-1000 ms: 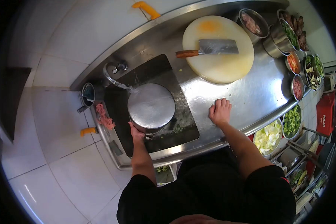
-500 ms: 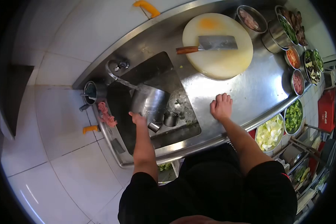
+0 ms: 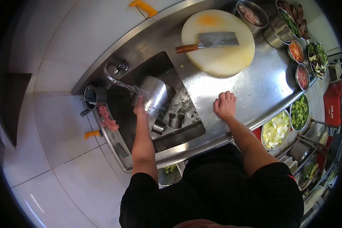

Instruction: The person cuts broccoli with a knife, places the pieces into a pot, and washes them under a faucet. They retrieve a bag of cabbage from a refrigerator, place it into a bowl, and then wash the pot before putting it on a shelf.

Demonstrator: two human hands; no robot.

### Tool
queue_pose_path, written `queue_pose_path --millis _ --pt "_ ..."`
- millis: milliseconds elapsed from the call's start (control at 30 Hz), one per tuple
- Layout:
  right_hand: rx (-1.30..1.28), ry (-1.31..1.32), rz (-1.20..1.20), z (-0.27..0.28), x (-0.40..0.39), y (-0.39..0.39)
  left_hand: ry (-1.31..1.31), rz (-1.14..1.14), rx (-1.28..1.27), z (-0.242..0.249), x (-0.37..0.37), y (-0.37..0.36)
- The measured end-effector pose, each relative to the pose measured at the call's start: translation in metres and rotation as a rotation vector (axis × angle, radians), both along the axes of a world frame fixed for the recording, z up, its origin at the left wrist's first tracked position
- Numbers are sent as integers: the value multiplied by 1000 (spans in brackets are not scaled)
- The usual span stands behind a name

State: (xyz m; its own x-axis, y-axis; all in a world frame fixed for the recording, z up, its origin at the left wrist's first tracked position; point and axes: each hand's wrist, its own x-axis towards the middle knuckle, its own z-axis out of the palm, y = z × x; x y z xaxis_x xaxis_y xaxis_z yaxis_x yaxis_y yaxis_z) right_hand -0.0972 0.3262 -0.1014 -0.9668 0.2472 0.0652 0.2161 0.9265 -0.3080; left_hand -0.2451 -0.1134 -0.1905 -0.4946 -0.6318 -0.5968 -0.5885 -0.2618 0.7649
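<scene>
My left hand point(image 3: 140, 107) grips the rim of a shiny steel pot point(image 3: 155, 95), which lies tilted in the sink point(image 3: 180, 142). Water from the curved faucet point(image 3: 111, 74) runs onto the pot at its rim. Beside it in the basin are two small steel cups point(image 3: 176, 121), one of them tipped over. Loosely curled, my right hand point(image 3: 226, 106) leans on the steel counter point(image 3: 205, 89) right of the sink and holds nothing.
A cleaver point(image 3: 216, 39) lies on the round cutting board point(image 3: 220, 62). Bowls of cut meat point(image 3: 249, 15), shredded carrot point(image 3: 295, 52) and greens point(image 3: 299, 114) line the right end. A pink cloth point(image 3: 108, 119) hangs on the sink's left edge, near a steel container point(image 3: 95, 95).
My left hand has moved up along the pot's rim, and the pot has turned slightly. The right hand stays on the counter. The view has shifted a little.
</scene>
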Motion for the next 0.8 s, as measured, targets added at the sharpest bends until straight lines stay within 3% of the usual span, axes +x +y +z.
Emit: queue_pose_path --millis 33,100,133,200,300,333,400,433,600,667,733,800 --pt "-7 -7 4 1 -1 0 0 -1 2 -2 -4 2" --pt "0 -5 2 2 -1 -1 33 -448 -98 -2 -16 3" --pt "4 0 -2 2 -2 -2 34 -441 -101 4 -22 7" --pt "0 0 3 2 -1 -3 -144 -985 -144 19 -32 24" --pt "10 10 3 -2 -1 -1 -148 -1535 -395 75 -27 62" --pt "16 17 10 -3 0 0 -144 -1540 -392 86 -28 67" --pt "10 14 6 -1 0 1 -297 -1981 -701 93 -31 67" --pt "-1 12 7 0 0 0 -229 -2078 -772 87 -31 60" --pt "9 2 0 -3 -1 2 -171 -2248 -950 56 -8 26" --pt "7 0 -6 -4 -1 0 -152 -2132 -548 63 -6 16" --pt "16 0 -1 0 -1 0 -54 -2105 -457 45 -14 2" --pt "10 4 2 -3 0 -1 42 -1608 -270 48 -36 10"
